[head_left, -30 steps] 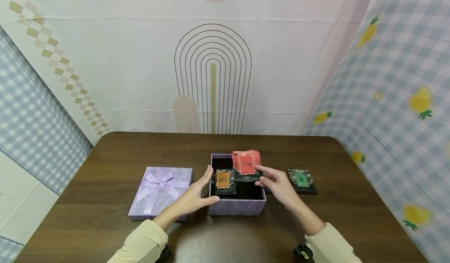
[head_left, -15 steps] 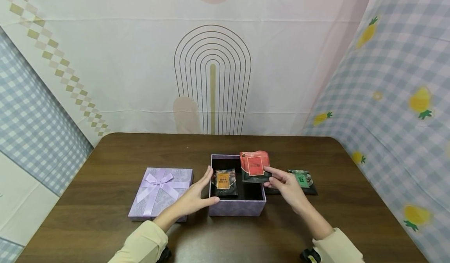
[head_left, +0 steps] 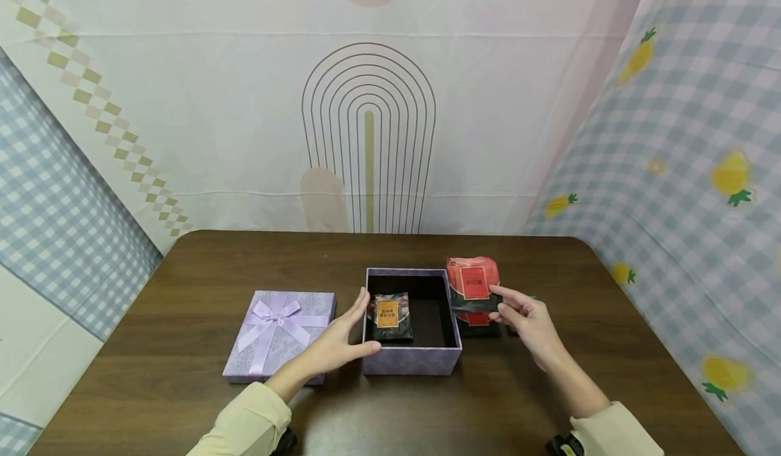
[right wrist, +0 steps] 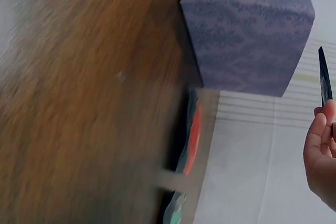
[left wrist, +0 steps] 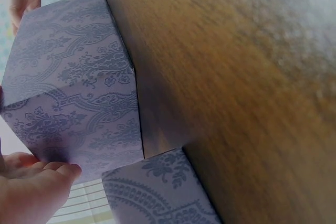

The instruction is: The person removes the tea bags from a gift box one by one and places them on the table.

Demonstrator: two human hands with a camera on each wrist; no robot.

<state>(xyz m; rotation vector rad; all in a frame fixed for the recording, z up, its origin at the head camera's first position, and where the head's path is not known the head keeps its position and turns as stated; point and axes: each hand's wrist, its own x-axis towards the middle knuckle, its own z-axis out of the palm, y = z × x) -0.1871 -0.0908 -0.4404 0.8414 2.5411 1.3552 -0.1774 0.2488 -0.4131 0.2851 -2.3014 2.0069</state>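
My right hand [head_left: 529, 324] pinches the lower right edge of a red and black sachet [head_left: 472, 282], held up just beyond the right wall of the purple patterned box [head_left: 411, 361]. Beneath it on the table lies another red and black sachet [head_left: 478, 328], partly covered in the head view. Straight fingers of my left hand [head_left: 329, 344] rest against the box's left side, the thumb near its front corner. Inside the box, at the left, is a black sachet with an orange label [head_left: 390, 315].
Left of the box lies the purple lid [head_left: 273, 337] with its ribbon bow. A green-labelled sachet [right wrist: 177, 211] lies to the right of the red one on the table, mostly hidden behind my right hand in the head view.
My right hand has carried the red sachet from over the box to the right, past its wall, uncovering the box's inside. The left hand and the box have stayed put.
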